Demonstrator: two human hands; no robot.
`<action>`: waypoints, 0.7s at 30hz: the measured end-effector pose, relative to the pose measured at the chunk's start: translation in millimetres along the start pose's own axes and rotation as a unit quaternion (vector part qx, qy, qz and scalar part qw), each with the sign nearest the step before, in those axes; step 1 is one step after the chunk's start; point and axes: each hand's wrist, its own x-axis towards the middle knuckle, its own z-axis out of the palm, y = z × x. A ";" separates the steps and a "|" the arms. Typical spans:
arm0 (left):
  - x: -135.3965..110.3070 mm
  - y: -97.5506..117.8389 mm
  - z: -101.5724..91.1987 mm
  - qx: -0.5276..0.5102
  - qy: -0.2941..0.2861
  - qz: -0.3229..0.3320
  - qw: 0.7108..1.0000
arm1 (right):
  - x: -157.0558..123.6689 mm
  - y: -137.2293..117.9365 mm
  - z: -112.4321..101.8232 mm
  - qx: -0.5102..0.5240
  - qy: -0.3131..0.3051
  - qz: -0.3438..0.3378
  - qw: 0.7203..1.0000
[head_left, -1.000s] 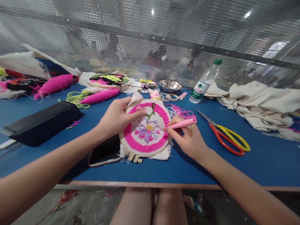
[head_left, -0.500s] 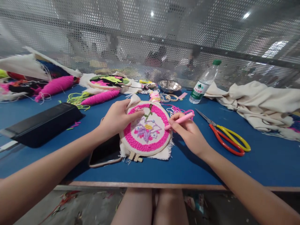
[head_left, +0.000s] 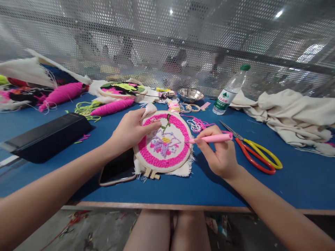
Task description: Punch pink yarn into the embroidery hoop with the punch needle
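Right grip (head_left: pixel 221 155), closed on a pink pen (head_left: pixel 213 138), drew back; left grip (head_left: pixel 131 129), partly hidden, pinches the hoop (head_left: pixel 160 170).

Along the perforated metal screen (head_left: pixel 146 24)
Green-capped water bottle (head_left: pixel 224 99) stood between steel bowl (head_left: pixel 191 97) and rumpled cream cloth (head_left: pixel 285 108).

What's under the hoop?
Frayed white cloth sticks out from under the hoop, and the right end of a phone seems to tuck under its left side. Hoop and cloth cover the rest; anything else can't be seen.
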 end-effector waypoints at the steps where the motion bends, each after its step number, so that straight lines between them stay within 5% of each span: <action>1: -0.1 0.0 0.1 -0.001 0.000 -0.001 1.000 | 0.1 -0.6 -0.4 -0.004 0.007 -0.008 1.000; 21: -1.0 2.3 -1.2 0.018 0.007 0.007 1.000 | 1.2 -3.9 -1.1 -0.010 -0.006 -0.015 1.000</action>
